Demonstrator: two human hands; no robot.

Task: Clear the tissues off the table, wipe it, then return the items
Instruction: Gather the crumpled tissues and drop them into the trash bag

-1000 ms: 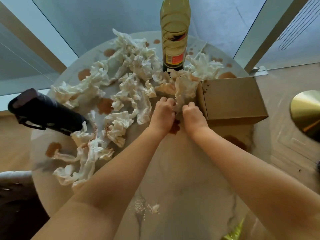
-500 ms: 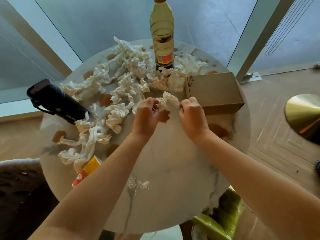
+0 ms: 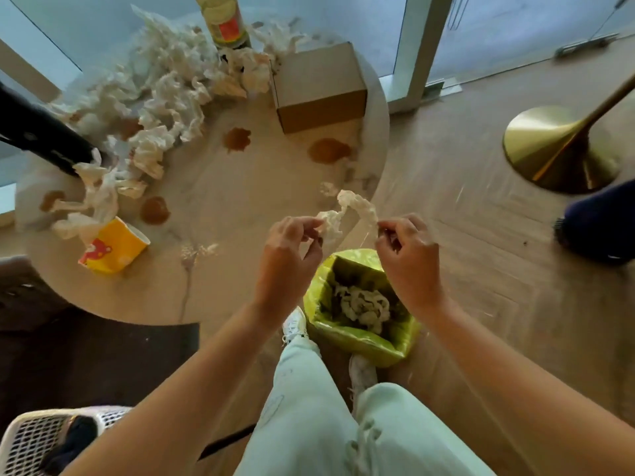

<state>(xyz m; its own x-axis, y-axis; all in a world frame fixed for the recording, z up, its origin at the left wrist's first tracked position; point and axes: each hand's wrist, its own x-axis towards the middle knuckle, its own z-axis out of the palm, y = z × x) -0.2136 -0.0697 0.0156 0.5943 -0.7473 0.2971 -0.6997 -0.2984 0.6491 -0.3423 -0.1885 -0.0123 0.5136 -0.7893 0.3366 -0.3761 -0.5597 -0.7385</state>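
A crumpled tissue (image 3: 347,209) is pinched at its two ends, one end by the left hand (image 3: 292,238) and the other end by the right hand (image 3: 407,240). The fingers of both hands are curled in, with the fingertips pressed on the paper. The tissue is stretched out like a little rope, so its long side runs from left to right, and its middle is humped up away from the person. It is held in the air just past the near right edge of the round table (image 3: 240,187), and above the bin (image 3: 360,341) with the yellow-green bag, which stands on the floor right beside the table. More used tissues (image 3: 364,305) are seen inside the bin. On the far left part of the table a big heap of tissues (image 3: 165,94) is spread out. A brown box (image 3: 318,85) is set on the far right part of the table, and a bottle (image 3: 226,24) is stood at its far edge. A yellow cup (image 3: 115,247) is laid on its side near the left edge. Brown spills (image 3: 236,139) are seen on the table top.
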